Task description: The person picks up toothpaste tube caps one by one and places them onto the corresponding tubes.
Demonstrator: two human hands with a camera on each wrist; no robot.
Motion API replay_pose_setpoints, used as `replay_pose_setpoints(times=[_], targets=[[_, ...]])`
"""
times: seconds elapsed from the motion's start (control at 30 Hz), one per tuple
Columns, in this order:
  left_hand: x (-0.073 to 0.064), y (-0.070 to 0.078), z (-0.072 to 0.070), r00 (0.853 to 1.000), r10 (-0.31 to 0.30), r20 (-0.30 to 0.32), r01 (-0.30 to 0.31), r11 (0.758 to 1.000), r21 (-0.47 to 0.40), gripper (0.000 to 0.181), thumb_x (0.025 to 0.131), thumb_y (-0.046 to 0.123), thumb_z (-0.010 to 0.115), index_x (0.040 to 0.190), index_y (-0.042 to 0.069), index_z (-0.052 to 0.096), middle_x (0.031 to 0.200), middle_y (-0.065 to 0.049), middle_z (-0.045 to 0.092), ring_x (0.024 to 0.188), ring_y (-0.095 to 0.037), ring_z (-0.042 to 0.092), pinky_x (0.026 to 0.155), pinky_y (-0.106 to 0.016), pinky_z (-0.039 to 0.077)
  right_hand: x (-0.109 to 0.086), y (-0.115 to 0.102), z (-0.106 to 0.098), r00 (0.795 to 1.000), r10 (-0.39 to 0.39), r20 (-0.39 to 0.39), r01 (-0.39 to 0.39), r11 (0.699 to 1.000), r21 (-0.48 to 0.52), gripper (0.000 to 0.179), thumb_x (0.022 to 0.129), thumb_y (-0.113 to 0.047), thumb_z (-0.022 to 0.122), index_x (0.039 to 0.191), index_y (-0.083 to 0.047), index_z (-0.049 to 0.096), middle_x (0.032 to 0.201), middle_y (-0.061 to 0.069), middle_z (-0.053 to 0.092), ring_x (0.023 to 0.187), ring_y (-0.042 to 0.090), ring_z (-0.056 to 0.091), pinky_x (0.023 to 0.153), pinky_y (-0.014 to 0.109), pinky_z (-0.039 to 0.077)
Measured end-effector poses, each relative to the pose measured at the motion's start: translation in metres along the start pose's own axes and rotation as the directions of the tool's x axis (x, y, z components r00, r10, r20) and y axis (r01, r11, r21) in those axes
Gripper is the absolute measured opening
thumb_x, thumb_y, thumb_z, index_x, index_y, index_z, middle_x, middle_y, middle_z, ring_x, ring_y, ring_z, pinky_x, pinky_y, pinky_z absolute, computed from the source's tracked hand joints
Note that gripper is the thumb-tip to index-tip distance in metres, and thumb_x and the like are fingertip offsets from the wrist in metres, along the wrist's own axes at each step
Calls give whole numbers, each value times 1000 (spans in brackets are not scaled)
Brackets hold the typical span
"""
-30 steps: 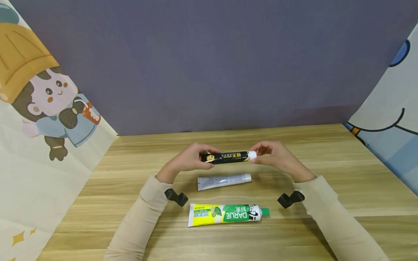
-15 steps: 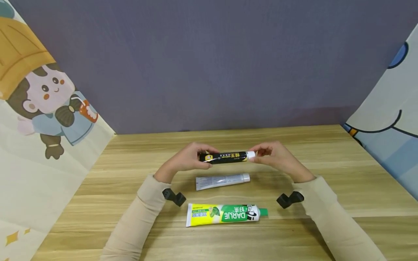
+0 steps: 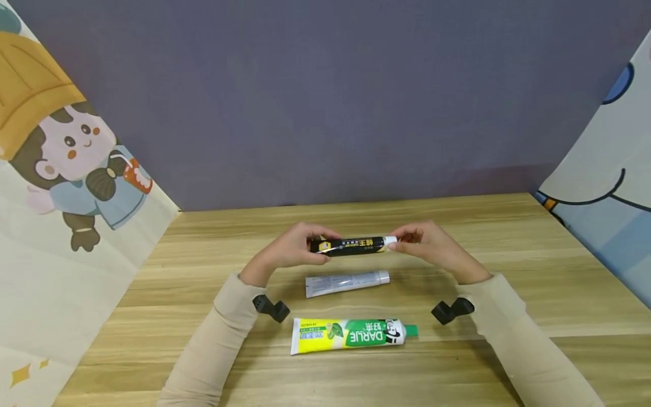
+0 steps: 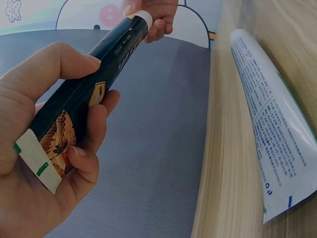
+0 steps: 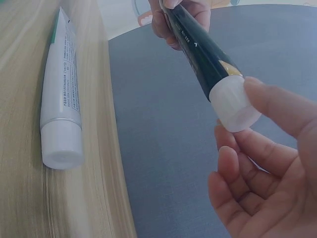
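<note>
A black toothpaste tube [image 3: 351, 246] with yellow print lies level between my two hands, above the far part of the table. My left hand [image 3: 292, 249] grips its flat crimped end, thumb on one side and curled fingers on the other, as the left wrist view shows. At the other end, my right hand [image 3: 432, 249] pinches the white cap [image 5: 233, 106] between thumb and index finger, the other fingers loosely bent below. The cap sits on the tube. Nearer than the hands, a white-grey toothpaste tube [image 3: 348, 283] lies flat on the table.
A larger yellow and green Darlie tube [image 3: 351, 334] with a green cap lies closest to the front. The wood-grain table [image 3: 508, 350] ends at a grey-purple back panel [image 3: 356, 102]. Cartoon-printed sheets [image 3: 76, 169] line both sides.
The right thumb and fingers have shifted slightly on the white cap. The left hand keeps its grip, and the tubes on the table have stayed in place.
</note>
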State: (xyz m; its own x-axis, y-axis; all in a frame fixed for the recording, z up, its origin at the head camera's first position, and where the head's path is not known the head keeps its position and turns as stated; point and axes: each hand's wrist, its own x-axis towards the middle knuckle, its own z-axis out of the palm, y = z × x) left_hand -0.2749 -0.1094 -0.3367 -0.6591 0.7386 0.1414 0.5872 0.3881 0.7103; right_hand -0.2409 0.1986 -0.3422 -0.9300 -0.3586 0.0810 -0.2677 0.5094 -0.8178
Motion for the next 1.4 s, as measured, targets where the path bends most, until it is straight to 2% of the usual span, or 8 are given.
replay_pose_setpoints(times=[0.3,0.53,0.8,1.0,1.13,1.27,1.4], targets=[[0,-2,2,999,39,-15,-39,999,10,43,79,13,70,122,9,63,107,-4,65,60,-9,43,55,-24,41,1,2,1,1000,15,13,-15,1000,9,28,87,-27,68,100,-3,70,91,14,67,79,25,58,69,33,49],[0,0,1,1000,10,-14,-10,1000,-11,43,80,12,71,122,10,63,105,-3,65,70,-12,50,60,-26,45,0,4,-1,1000,17,17,-18,1000,10,28,92,-31,61,94,-5,71,87,7,66,78,23,54,71,34,46],[0,0,1,1000,18,-12,-18,1000,-6,43,80,12,72,122,10,63,107,-4,65,73,-14,51,62,-26,46,-1,4,-3,997,73,23,-73,997,-10,37,94,-36,56,102,-4,72,95,9,67,87,21,57,79,38,45],[-1,1,1,1000,27,-14,-27,999,20,43,80,12,72,122,11,63,111,-3,65,71,-12,50,60,-25,44,0,4,-2,994,92,51,-94,995,20,43,96,-37,52,85,-1,72,79,8,64,79,20,53,78,38,41],[-1,2,2,1000,28,-10,-27,999,19,43,80,12,71,122,12,64,110,-2,65,68,-11,48,58,-24,43,0,4,-1,993,93,69,-96,995,42,47,96,-40,49,76,-4,71,74,6,64,79,23,55,81,41,40],[0,1,2,1000,28,-4,-28,1000,11,43,80,12,71,122,12,64,112,-2,65,65,-9,46,57,-23,42,0,4,0,991,94,91,-99,994,53,49,97,-42,47,75,-5,71,76,6,67,82,30,58,84,42,43],[-1,1,2,1000,22,-1,-22,1000,10,43,80,12,71,123,12,63,114,-2,64,63,-9,44,57,-24,42,2,5,1,991,84,104,-91,994,68,50,98,-39,45,77,-2,71,79,9,69,79,32,59,82,37,44]])
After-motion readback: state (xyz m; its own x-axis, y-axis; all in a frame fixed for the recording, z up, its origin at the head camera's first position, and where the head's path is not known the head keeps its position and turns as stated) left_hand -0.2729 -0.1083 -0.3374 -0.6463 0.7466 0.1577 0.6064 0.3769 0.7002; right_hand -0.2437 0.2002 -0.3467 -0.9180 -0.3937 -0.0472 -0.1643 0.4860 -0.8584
